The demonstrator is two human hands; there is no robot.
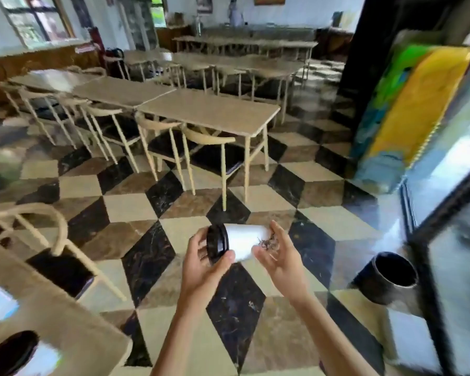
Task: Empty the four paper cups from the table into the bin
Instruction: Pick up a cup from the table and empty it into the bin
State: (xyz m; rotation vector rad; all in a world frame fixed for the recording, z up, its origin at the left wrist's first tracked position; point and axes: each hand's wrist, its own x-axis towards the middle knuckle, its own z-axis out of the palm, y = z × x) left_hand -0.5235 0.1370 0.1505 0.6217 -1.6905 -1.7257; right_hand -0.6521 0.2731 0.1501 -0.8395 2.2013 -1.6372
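A person stands on a checkered floor in a room of pale tables and chairs, with both bare forearms reaching forward. Between the hands lies a white paper cup, held on its side in the air above the floor, its black lid pointing left. The left hand cups the lid end, its fingers curled around the lid's rim and the thumb pressed against the lid's near edge. The right hand holds the other end, the fingers wrapped behind the cup's base and the thumb resting on the near side of the cup; both hands are closed on the cup. A dark printed mark shows on the cup next to the right thumb.

A round black bin stands open on the floor to the right of the hands, close to a dark-framed glass door, well apart from the cup. At the lower left, the corner of a near tabletop carries another cup with a black lid and a white, blurred cup behind it. A chair stands just beyond that tabletop.
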